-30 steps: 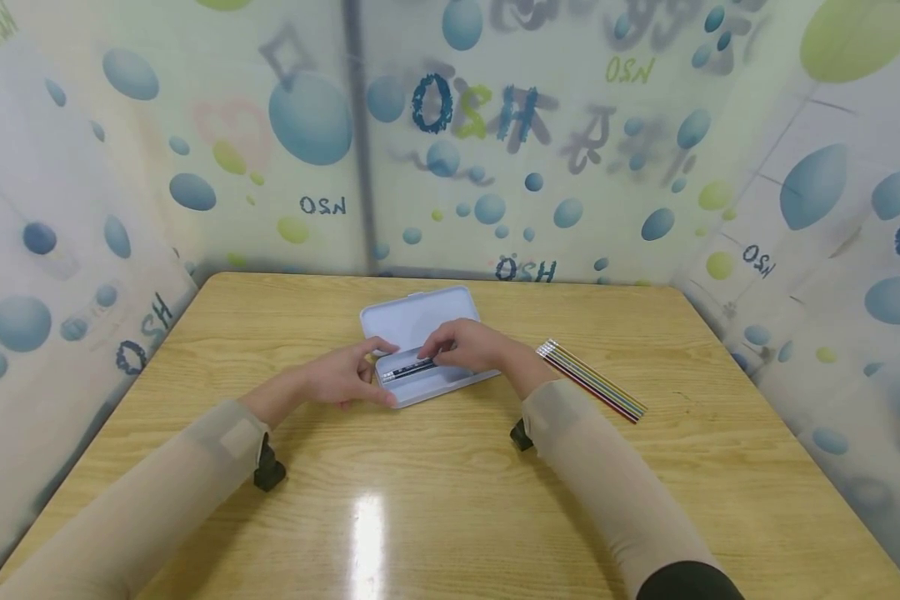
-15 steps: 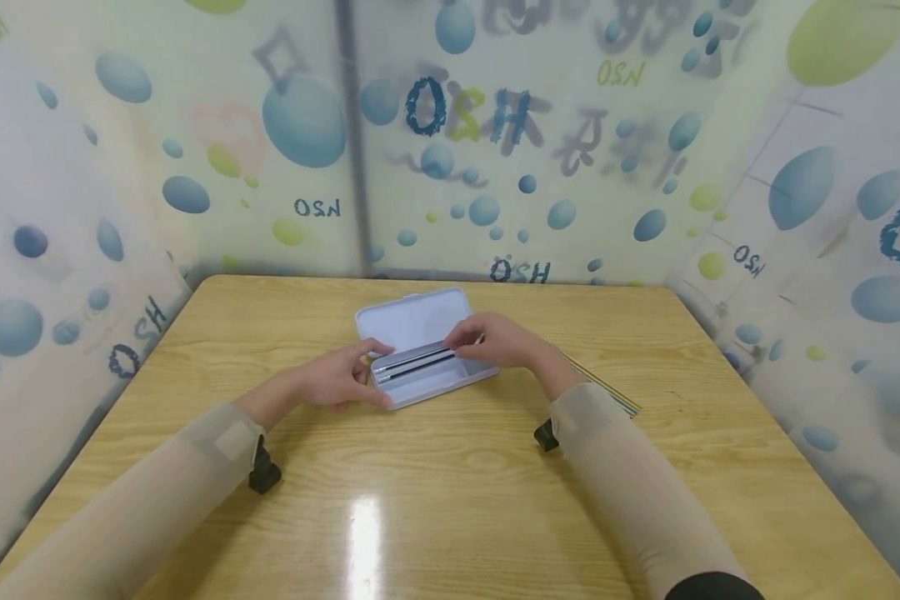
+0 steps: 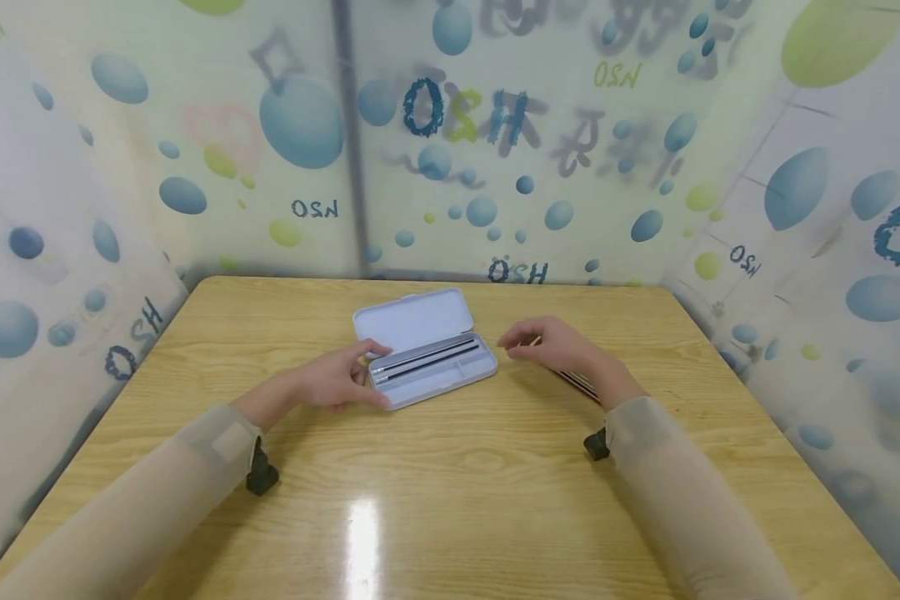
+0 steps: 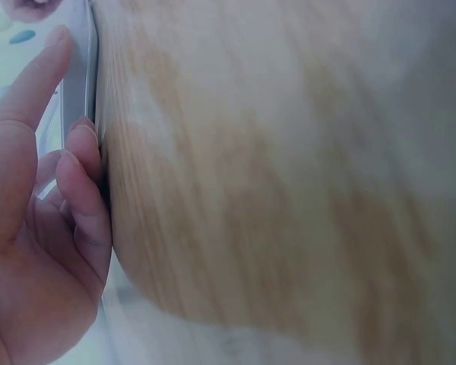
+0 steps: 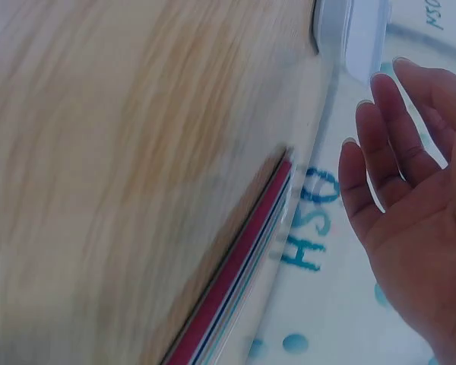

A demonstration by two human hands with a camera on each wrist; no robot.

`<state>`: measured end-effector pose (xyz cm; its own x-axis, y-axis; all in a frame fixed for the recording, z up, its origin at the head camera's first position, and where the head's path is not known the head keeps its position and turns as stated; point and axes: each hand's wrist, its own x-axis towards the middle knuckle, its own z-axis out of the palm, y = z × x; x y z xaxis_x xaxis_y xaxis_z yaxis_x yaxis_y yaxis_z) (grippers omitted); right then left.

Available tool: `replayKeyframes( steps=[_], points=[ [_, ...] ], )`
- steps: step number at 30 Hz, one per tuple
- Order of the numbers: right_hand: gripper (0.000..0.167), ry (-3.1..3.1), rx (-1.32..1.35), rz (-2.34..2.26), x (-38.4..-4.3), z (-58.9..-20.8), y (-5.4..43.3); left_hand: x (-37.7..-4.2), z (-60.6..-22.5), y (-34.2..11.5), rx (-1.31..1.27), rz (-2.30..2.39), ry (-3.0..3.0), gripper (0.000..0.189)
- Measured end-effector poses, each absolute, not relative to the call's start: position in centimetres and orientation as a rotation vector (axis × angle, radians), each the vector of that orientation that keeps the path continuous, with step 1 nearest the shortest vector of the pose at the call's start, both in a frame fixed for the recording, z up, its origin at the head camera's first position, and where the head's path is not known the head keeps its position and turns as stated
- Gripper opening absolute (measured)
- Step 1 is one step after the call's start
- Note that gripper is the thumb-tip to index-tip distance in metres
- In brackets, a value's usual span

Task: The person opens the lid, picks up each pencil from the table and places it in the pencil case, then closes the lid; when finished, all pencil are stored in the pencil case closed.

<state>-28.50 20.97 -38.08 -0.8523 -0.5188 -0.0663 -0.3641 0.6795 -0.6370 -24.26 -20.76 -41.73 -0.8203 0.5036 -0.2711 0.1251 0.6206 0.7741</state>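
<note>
Pencil case: pale, stands open on the desk (image 3: 465, 500) near the centre of the head frame; the case (image 3: 429, 385) has its lid (image 3: 414, 320) laid back toward the upper edge.
Dark pencils: at least two dark pencils (image 3: 429, 364) lie lengthwise inside, along the hinge side, silver ends to the left.
Loose pencils: a bundle of loose pencils (image 3: 579, 384) lies on the desk right of centre, partly hidden under the right arm; the right wrist view shows red and blue barrels.
Left hand: the left hand (image 3: 335, 377) grips the case's left end between thumb and finger.
Right hand: the right hand (image 3: 557, 343) is released and empty, fingers loosely bent, between case and bundle.
Change noted: half a second ago the right hand was over the case's right end; it has since withdrawn rightward, exposing the pencils' far ends.
Assessment: the dark pencils appear settled; the loose bundle remains outside.
</note>
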Motion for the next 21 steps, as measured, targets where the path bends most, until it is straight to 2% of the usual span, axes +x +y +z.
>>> replayKeyframes(
  steps=[21],
  points=[
    [0.031, 2.704, -0.481, -0.971, -27.4, -38.6, 31.4, -24.1, -41.8, -20.7, 0.491, 1.071, 2.395, 0.096]
  ],
)
